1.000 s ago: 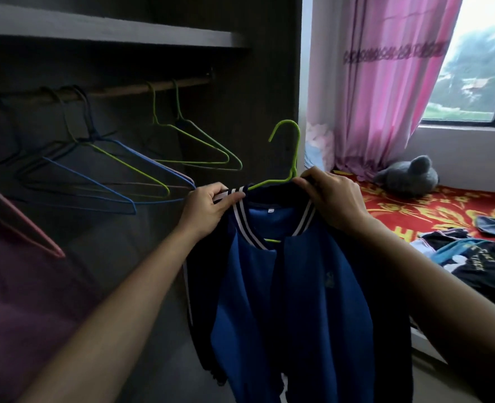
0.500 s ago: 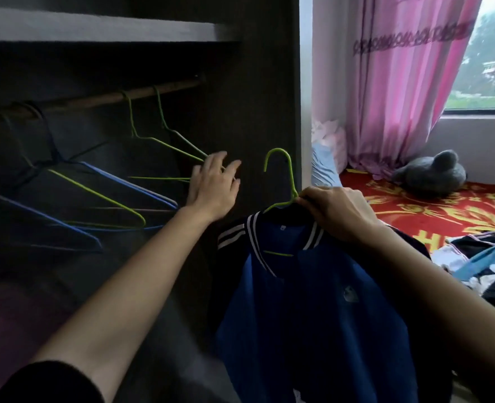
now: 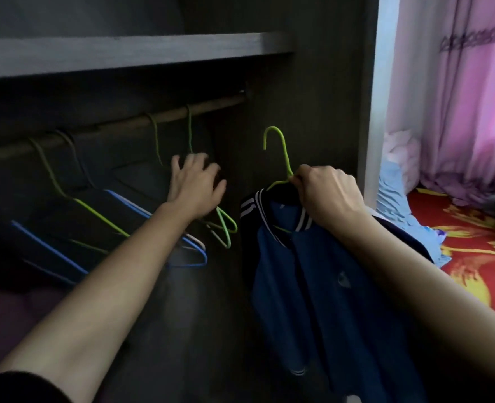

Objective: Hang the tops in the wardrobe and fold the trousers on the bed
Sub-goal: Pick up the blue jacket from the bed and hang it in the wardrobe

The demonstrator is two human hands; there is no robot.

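A blue jacket [image 3: 322,286] with a dark, white-striped collar hangs on a green wire hanger [image 3: 281,152]. My right hand [image 3: 325,193] grips that hanger at its neck, holding it below and to the right of the wardrobe rail [image 3: 165,116]. My left hand [image 3: 195,187] reaches into the wardrobe with fingers spread, touching the empty green hangers [image 3: 226,228] that hang from the rail. The hook of the held hanger is free of the rail.
Several empty blue and green hangers [image 3: 95,216] hang along the rail under a grey shelf [image 3: 124,52]. The wardrobe's side panel [image 3: 313,82] stands right of the rail's end. A pink curtain [image 3: 455,97] and a red-sheeted bed [image 3: 479,242] lie right.
My left hand let go of the jacket collar and moved left into the wardrobe onto the empty hangers. My right hand keeps the hanger with the jacket, now nearer the rail.
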